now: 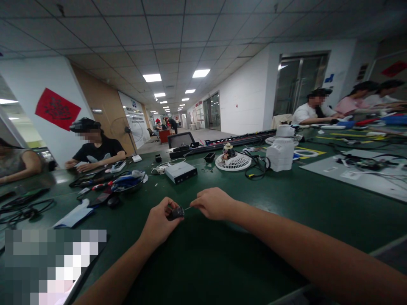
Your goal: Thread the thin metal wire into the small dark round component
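Note:
Over the near middle of the green table, my left hand (160, 222) is closed around a small dark cylindrical part (178, 212). Its round end faces right. My right hand (213, 203) is closed, and a thin metal rod (188, 208) sticks out of its fingertips towards that end. The fingers hide the rest of the rod, so I cannot tell which tool it belongs to. Whether the rod touches the part is too small to make out.
Beyond my hands lie an optical disc drive (181, 171), a white fan grille (233, 162) with a motor, and a white housing (280, 153). Leftward are a mouse (113, 202), cables and a filled bowl (129, 183). A grey panel (359, 173) lies right. Other people sit around the table.

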A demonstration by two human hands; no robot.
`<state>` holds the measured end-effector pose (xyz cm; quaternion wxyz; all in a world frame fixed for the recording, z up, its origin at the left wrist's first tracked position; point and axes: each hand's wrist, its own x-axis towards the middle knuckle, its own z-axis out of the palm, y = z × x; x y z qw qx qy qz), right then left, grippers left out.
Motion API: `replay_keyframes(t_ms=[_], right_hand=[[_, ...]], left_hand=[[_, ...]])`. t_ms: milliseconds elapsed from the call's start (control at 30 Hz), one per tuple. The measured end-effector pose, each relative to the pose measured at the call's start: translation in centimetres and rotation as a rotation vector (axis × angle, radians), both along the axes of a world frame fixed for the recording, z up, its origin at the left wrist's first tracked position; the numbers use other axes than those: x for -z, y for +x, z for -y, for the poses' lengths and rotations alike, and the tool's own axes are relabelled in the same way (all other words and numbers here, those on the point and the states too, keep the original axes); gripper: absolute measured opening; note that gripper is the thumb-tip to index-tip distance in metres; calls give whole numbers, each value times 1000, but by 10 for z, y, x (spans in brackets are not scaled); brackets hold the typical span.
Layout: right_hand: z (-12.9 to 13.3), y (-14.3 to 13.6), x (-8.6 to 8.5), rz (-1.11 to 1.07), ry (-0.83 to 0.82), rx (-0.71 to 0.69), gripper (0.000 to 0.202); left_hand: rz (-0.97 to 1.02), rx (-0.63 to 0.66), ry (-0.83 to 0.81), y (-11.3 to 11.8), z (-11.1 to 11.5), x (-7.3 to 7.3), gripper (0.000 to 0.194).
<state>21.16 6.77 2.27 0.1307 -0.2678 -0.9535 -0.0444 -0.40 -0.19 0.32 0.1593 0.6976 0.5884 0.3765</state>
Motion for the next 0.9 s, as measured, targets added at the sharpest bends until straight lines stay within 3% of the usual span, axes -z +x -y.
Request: replay_keyframes(t_ms=[133, 333, 600, 767, 900], right_hand=[[-1, 1, 1, -51, -72, -78, 32], [1, -3, 2, -50, -39, 52, 31], [-8, 0, 5, -99, -240, -15, 30], [1, -2, 1, -87, -97, 42, 32], [4, -3, 0, -19, -120, -10, 32]], left_hand=[[-17, 17, -38, 0, 0, 0, 29], [-5, 17, -29, -3, -1, 2, 30], [-35, 42, -59, -3, -1, 5, 30], [-33, 49, -45, -1, 0, 2, 28], [-49, 49, -45, 0, 1, 0, 27]])
